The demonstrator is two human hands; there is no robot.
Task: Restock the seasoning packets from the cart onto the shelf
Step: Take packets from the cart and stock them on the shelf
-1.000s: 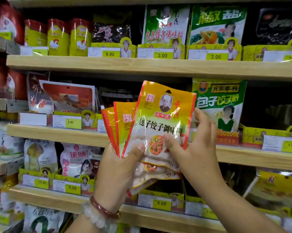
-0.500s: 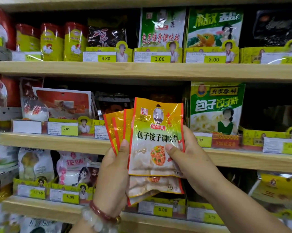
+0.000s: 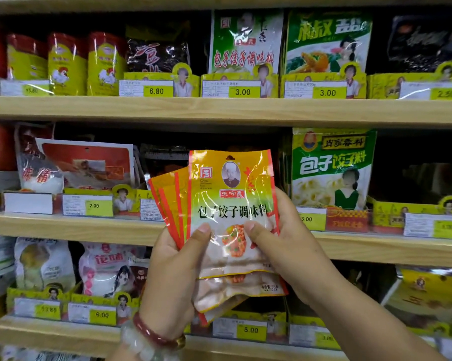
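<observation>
change: fan of seasoning packets (image 3: 232, 204) sits lower and squarer than a second ago; front packet was tilted right then, now upright with its face to the camera; view has shifted too.
meaning: judged as squaring the stack before it goes in; nothing shelved yet from this bunch.
left hand (image 3: 172, 272): gripping the fan from the left, thumb pressed on the front packet's face, other fingers hidden behind.
right hand (image 3: 284, 246): pinching the front packet's right edge, thumb on front, fingers wrapped behind.
packet location: held in the air in front of the middle shelf (image 3: 76, 225), between the 2.00 tag (image 3: 94, 205) and the green dumpling-seasoning bag (image 3: 331, 168); not touching the shelf.
target slot: dark gap behind the fan looks likely, but its contents are hidden, cannot tell.
packet count: at least 4 orange edges showing at top left, counting the front one; at least 3 bottom edges below; exact total unclear.
hands count: 2, both on the packets.
shelf boards: 3 in view besides a strip at the top.
wrist bands: 2 on left wrist, red bracelet (image 3: 154, 332) and pale bead bracelet (image 3: 139, 345).
chicken-logo bags (image 3: 67, 63): 3 at top left.
cart: not in view.
</observation>
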